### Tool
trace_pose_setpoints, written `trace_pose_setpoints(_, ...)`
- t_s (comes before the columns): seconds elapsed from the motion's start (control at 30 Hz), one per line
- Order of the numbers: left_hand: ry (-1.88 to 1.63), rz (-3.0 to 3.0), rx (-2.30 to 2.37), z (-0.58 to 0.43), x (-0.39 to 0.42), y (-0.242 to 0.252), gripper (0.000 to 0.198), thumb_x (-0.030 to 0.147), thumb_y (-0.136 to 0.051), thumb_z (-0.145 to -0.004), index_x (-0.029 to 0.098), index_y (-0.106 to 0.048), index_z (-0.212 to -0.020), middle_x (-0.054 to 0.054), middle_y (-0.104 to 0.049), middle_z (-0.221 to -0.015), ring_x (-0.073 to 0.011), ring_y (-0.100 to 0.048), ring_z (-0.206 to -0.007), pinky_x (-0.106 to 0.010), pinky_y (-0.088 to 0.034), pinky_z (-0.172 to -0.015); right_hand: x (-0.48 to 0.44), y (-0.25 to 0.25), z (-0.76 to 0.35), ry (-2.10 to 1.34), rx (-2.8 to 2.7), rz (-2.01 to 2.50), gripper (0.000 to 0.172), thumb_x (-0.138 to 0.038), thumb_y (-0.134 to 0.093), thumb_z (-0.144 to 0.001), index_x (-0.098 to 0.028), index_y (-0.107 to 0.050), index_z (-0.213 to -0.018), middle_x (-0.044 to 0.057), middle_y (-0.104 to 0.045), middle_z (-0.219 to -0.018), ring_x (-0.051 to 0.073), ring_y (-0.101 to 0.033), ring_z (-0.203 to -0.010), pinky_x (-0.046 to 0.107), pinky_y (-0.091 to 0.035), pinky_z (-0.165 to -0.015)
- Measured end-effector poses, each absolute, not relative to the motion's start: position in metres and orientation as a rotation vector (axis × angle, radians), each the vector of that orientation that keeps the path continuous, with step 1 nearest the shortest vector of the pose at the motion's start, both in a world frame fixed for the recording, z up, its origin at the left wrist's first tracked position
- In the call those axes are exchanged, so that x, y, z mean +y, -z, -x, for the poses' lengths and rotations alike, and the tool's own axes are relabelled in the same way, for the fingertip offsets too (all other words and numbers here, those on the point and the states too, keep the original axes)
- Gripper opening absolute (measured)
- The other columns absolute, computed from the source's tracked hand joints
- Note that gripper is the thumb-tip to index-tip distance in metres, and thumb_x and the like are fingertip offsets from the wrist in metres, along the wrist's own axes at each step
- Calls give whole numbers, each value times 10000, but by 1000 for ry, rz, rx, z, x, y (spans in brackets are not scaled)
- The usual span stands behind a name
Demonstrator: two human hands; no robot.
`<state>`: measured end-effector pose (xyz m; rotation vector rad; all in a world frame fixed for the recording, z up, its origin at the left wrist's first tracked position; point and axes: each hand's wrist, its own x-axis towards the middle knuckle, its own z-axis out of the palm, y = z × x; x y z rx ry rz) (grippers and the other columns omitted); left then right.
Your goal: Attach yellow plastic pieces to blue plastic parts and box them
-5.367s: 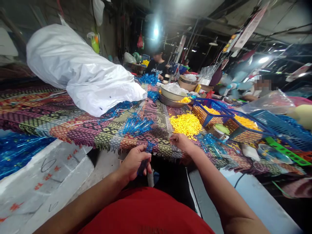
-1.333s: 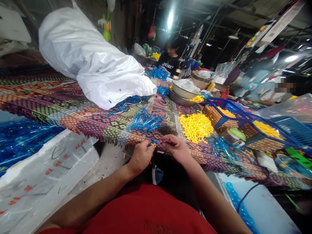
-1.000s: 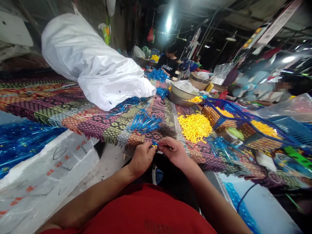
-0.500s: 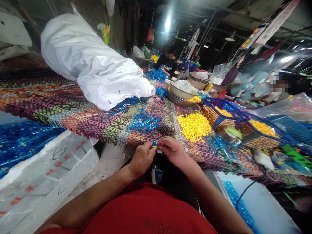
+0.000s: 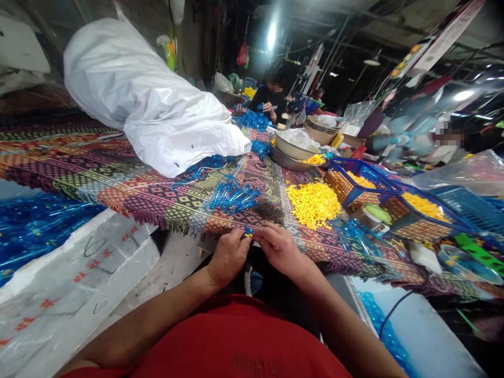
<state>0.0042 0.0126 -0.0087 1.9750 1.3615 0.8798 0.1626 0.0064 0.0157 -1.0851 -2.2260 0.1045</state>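
Close to the front edge of the cloth-covered table, my left hand [image 5: 231, 253] pinches a small blue and yellow plastic piece [image 5: 248, 234] between thumb and forefinger. My right hand [image 5: 279, 248] is closed right beside it, thumb and fingertips pressed together at the piece; whatever they grip is too small to name. Beyond my hands lies a bunch of clear blue plastic pieces [image 5: 233, 196]. A patch of tiny dark bits [image 5: 269, 212] sits to its right, followed by a heap of small yellow plastic parts [image 5: 314, 203].
A big white sack [image 5: 157, 100] lies across the table at left. Blue baskets [image 5: 346, 195] with yellow parts and metal bowls [image 5: 289, 160] stand at right. Foam boxes [image 5: 98, 273] flank me below the table. Across it sits another person [image 5: 270, 100]; a fan [image 5: 401, 139] is at far right.
My hands stay together at the blue and yellow piece, with the right fingers slightly shifted. The person across has raised their hands above the blue pile.
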Motion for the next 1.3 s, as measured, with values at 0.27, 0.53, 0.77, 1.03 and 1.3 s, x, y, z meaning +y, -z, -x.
trace_pose_setpoints(0.27,-882,-2204,1338,-3,9,12,202,265,-352,-883,184,-509,-786,-71,-607,-750,-183,-572,-705,-268,-347,-641,9,-17,-165,-279,-2109,1094,131,-163,-484,-855,-196,-600,-804,30,-602,-754,134,-554,-704,251,-445,-625)
trace_pose_setpoints(0.53,-926,-2092,1232,-2,8,11,213,250,-361,-877,179,-513,-745,-51,-603,-712,-161,-547,-664,-258,-332,-618,8,-17,-169,-263,-2141,1112,148,-211,-487,-869,-193,-633,-851,45,-613,-776,145,-572,-722,257,-464,-628)
trace_pose_setpoints(0.77,-904,-1893,1129,-2,6,5,202,278,-414,-840,179,-509,-691,-7,-548,-596,-128,-499,-557,-231,-328,-540,5,-14,-175,-182,-2229,1064,178,-186,-444,-889,-178,-620,-906,68,-582,-864,148,-568,-776,267,-481,-670)
trace_pose_setpoints(1.03,-697,-1449,969,-3,8,-1,184,295,-421,-789,184,-451,-644,45,-480,-502,-95,-468,-351,-196,-324,-341,3,-2,-183,36,-2334,986,221,-127,-422,-878,-143,-585,-1026,107,-609,-909,181,-582,-821,298,-499,-678)
trace_pose_setpoints(1.3,-660,-1171,868,-8,11,-9,33,184,-448,-701,176,-473,-720,30,-538,-577,-117,-530,-377,-222,-414,-333,-1,-7,-177,-216,-2121,1035,185,-141,-448,-874,-182,-619,-928,71,-580,-868,155,-562,-796,287,-488,-682)
